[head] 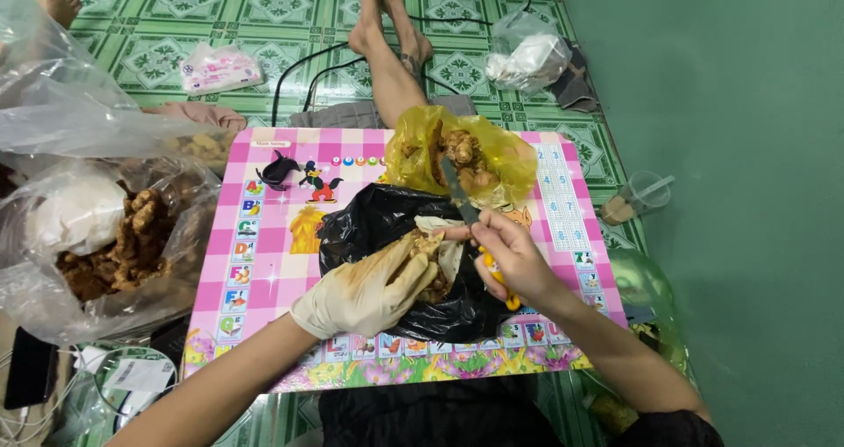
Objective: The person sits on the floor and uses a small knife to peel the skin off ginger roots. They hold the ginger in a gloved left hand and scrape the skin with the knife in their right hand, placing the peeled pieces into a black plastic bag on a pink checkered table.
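Observation:
My left hand (374, 289) wears a stained pale glove and grips a knobbly brown root (428, 247) over a black plastic bag (378, 223). My right hand (512, 255), bare, holds a knife with a yellow handle (497, 277); its dark blade (458, 191) points away from me and rests against the root. Behind the black bag, a yellow plastic bag (497, 148) lies open with more brown roots (464, 152) inside. All of this sits on a small pink checked table (272, 262) printed with cartoon pictures.
A large clear plastic bag (53, 122) at the left holds a heap of brown roots (123, 240). Another person's bare legs (391, 47) stretch across the green patterned floor beyond the table. A plastic cup with a straw (637, 199) stands right, near a green wall (747, 148).

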